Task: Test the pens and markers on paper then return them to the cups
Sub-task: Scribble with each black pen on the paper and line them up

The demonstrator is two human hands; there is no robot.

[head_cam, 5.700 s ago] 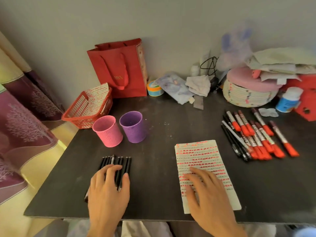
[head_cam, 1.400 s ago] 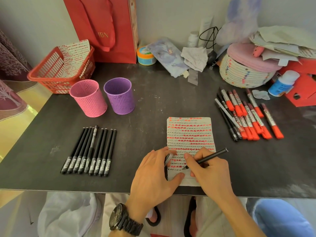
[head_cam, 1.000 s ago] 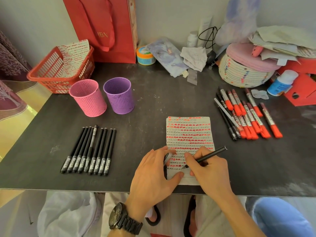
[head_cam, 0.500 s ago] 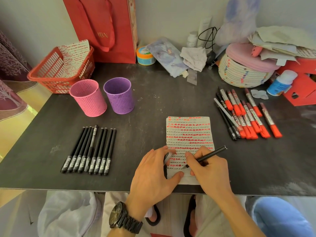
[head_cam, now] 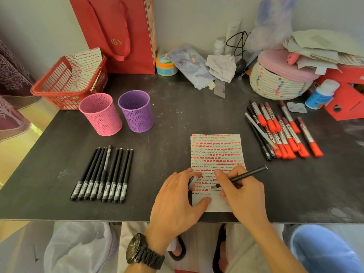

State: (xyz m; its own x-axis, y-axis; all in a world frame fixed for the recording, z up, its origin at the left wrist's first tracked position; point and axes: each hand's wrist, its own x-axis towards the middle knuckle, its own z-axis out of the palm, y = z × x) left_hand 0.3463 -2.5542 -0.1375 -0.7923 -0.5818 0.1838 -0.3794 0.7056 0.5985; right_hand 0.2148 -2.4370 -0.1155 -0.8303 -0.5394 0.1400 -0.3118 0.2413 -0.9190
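Slim black pen meets a sheet of white lined paper, already crowded with rows of red dashes and dark scribbles, near the front edge of a dark grey matt table. The person's right hand grips the pen in a writing hold, tip on the lower lines. The left hand presses thumb and fingers flat on the sheet's left side and appears to pinch a grey pen cap between two fingers.

Little blank space is left at the foot of the sheet, so a stroke may run off onto the table. The right hand's heel rests over recent marks and may smear them. If the left hand lifts, the sheet could slide off the nearby edge, and the loosely held cap may drop.

A pink perforated metal cup and a purple perforated metal cup stand well to the left, apparently empty. A row of black capped pens lies just in front of them, and a cluster of red-capped markers lies to the right.

Against the pale wall stand a red slatted plastic basket, a red paper gift bag and a coiled rope basket with a pink lid, amid loose papers.
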